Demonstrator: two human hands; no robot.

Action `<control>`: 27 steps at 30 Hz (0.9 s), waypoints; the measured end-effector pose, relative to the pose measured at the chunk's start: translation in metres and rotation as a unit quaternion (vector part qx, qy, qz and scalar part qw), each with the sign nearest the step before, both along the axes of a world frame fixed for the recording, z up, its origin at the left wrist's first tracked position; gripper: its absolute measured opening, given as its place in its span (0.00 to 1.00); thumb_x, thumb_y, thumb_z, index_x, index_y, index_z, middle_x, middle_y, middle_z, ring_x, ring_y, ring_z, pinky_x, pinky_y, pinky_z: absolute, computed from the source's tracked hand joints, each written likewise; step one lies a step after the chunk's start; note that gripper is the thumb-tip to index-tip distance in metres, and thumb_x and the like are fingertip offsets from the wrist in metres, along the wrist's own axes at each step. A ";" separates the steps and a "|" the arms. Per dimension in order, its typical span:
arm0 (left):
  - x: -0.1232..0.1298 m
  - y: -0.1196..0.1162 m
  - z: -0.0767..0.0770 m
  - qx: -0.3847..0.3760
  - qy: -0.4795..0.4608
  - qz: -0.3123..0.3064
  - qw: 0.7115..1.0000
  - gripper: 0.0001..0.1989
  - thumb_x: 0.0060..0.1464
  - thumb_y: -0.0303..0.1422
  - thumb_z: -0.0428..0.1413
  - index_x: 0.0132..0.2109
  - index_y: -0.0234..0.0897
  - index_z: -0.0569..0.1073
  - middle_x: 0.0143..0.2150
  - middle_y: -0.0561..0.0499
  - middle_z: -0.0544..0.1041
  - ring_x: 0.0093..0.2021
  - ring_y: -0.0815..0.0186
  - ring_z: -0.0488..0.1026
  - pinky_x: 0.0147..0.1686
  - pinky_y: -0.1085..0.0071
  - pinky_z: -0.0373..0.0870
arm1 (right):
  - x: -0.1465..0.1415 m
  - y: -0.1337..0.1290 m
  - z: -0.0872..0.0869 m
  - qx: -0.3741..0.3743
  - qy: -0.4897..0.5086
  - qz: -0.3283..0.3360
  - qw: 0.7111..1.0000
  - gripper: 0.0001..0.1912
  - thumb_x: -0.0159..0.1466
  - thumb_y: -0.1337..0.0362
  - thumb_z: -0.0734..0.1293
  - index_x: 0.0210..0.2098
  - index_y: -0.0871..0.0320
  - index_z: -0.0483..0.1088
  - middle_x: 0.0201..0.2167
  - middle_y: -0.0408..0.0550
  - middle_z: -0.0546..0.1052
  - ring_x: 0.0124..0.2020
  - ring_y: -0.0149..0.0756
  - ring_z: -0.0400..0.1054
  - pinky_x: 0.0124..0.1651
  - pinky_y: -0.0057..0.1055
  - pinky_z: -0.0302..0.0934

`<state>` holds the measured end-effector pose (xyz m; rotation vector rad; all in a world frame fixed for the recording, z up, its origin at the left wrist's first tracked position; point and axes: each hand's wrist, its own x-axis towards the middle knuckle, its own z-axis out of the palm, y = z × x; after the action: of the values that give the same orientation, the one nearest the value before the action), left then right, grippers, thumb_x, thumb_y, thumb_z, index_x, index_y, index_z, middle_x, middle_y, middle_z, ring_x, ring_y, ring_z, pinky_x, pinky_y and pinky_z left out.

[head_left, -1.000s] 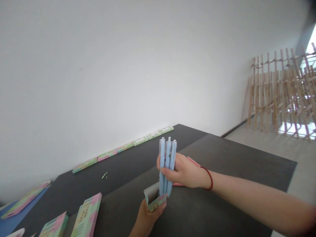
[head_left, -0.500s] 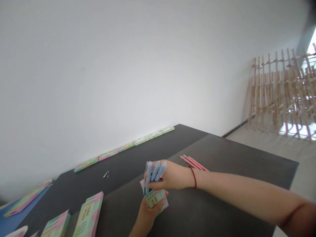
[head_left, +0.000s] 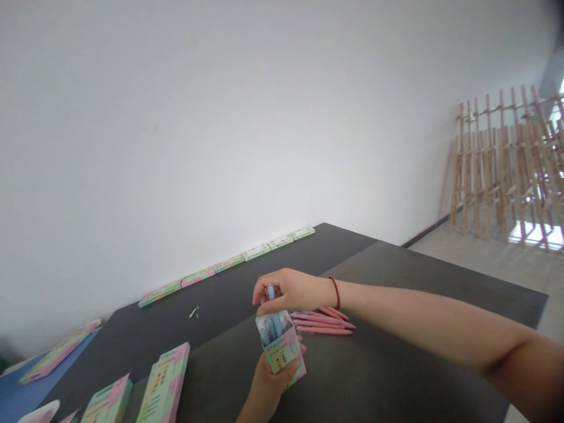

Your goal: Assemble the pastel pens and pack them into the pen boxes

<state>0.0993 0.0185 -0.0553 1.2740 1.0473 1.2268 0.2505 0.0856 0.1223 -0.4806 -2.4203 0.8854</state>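
My left hand (head_left: pixel 275 376) is wrapped round a small pastel pink and green carton (head_left: pixel 284 352), its open top tilted up. Inside it several light blue pens (head_left: pixel 267 332) show, partly hidden by the carton's walls. One blue pen (head_left: pixel 275 317) stands out above the rim. My right hand (head_left: pixel 293 291), with a red cord at the wrist, curls its fingers round the upper end of that pen. Just beyond the carton, partly under my right wrist, several pink pens (head_left: pixel 324 323) lie on the dark table.
Flat pastel boxes (head_left: pixel 198 277) line the table's (head_left: pixel 396 352) wall edge. More cartons (head_left: pixel 165 382) lie at the near left, beside a blue surface (head_left: pixel 26 382) with another box. Small scraps (head_left: pixel 194 312) lie mid-table. Wooden racks (head_left: pixel 502 164) lean at the far right.
My right hand had several blue pens above the carton; most are now down inside it, one still in my fingers. More of the pink pens show beside my right hand.
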 end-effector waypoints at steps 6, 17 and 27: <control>0.001 0.001 -0.001 0.005 -0.004 -0.004 1.000 0.25 0.36 0.45 0.67 0.41 0.35 0.79 0.38 0.42 0.81 0.40 0.54 0.77 0.39 0.64 0.73 | 0.004 -0.001 -0.003 0.092 0.016 -0.023 0.995 0.13 0.63 0.57 0.64 0.40 0.60 0.71 0.31 0.44 0.73 0.29 0.28 0.64 0.32 0.22 0.58; -0.001 -0.004 0.011 0.019 0.024 -0.019 0.999 0.21 0.39 0.47 0.65 0.36 0.34 0.80 0.37 0.42 0.81 0.38 0.53 0.77 0.39 0.62 0.73 | 0.008 -0.015 -0.038 0.231 -0.006 0.022 0.973 0.21 0.68 0.63 0.58 0.59 0.62 0.60 0.54 0.57 0.66 0.56 0.39 0.59 0.58 0.36 0.53; 0.000 -0.008 0.012 -0.001 0.012 0.003 1.000 0.23 0.42 0.47 0.63 0.41 0.34 0.78 0.39 0.42 0.81 0.40 0.54 0.76 0.42 0.62 0.71 | 0.011 -0.020 -0.059 0.070 0.201 -0.057 0.975 0.07 0.65 0.68 0.61 0.41 0.58 0.70 0.39 0.48 0.71 0.42 0.31 0.67 0.46 0.29 0.61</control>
<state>0.0992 0.0107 -0.0430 1.2872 1.0695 1.2183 0.2613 0.0658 0.0634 -0.3449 -2.0445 0.6810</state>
